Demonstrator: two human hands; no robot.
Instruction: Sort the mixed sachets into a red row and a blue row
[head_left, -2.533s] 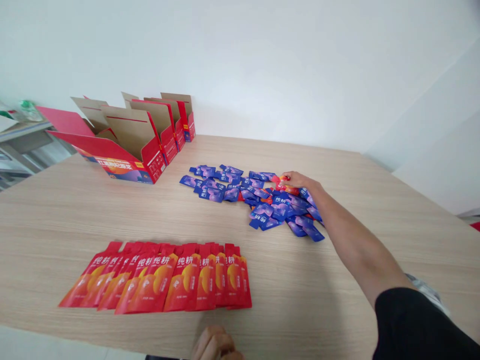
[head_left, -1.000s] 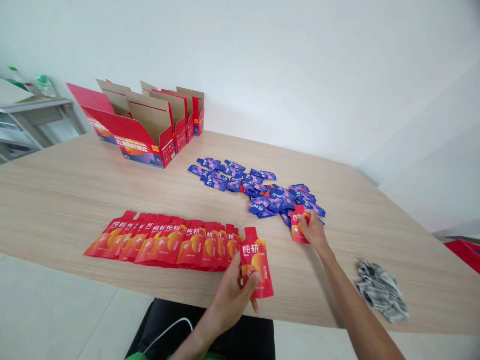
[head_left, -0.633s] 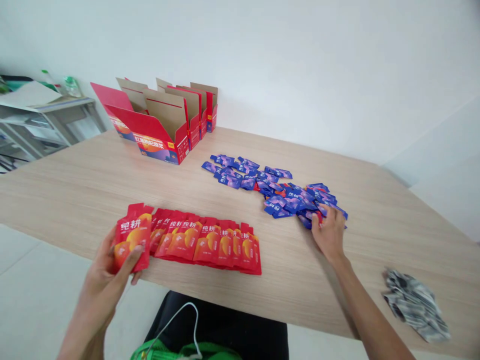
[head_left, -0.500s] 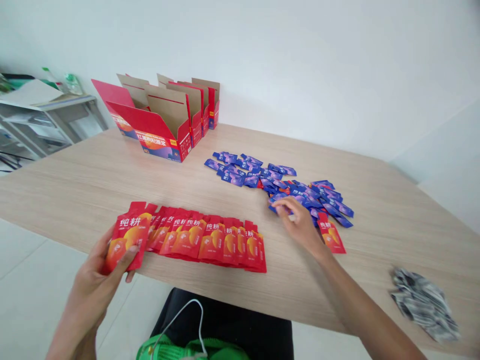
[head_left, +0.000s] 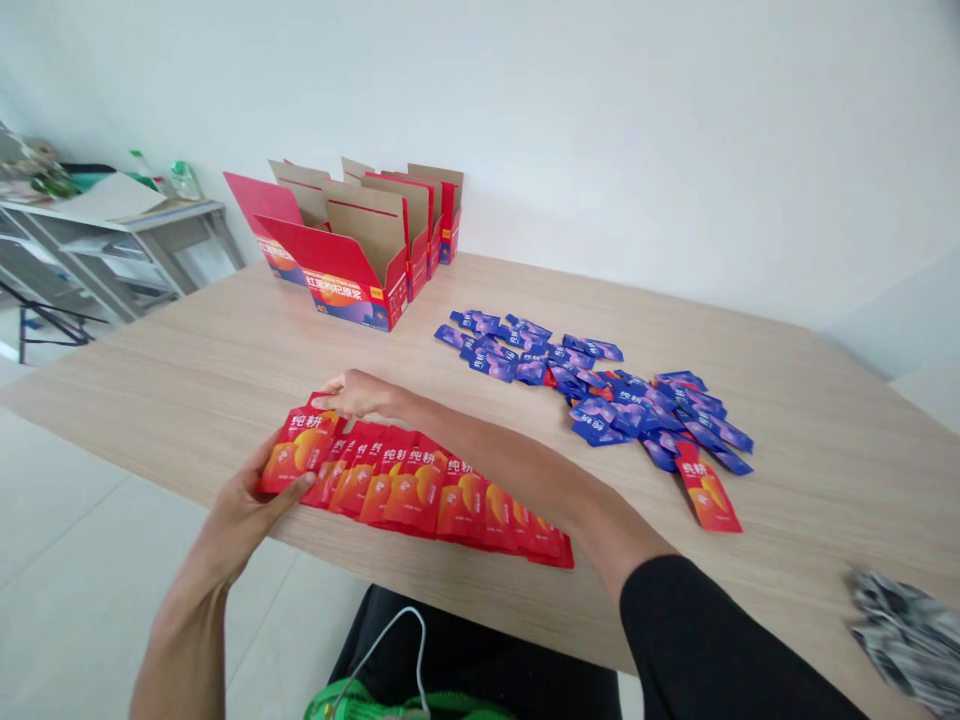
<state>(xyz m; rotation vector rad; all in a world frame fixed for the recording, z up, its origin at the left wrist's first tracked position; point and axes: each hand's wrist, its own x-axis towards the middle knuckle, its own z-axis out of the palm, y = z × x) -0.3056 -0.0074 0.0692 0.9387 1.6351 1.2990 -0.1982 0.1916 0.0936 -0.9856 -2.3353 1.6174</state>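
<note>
At the far left, beyond my table, a grey side table (head_left: 180,213) carries papers and a green-capped bottle. My left hand (head_left: 255,505) is clamped on a red pouch (head_left: 298,452) over the near left part of the wooden table (head_left: 187,400), thumb across its lower right corner; I can't tell whether another pouch lies behind it. Further back stand open red cartons (head_left: 346,290), flaps raised, close to the wall. My right hand (head_left: 356,395) is together with the left at this pouch, fingers curled at its top end, though I can't tell whether they pinch it. Just right of the held pouch runs a row of overlapping red pouches (head_left: 412,490), my right forearm crossing above it. Past that, blue pouches (head_left: 634,400) lie scattered with bits of red showing among them. A single red pouch (head_left: 709,495) touches their near right edge. Furthest right is a crumpled striped cloth (head_left: 907,635), blurred.
</note>
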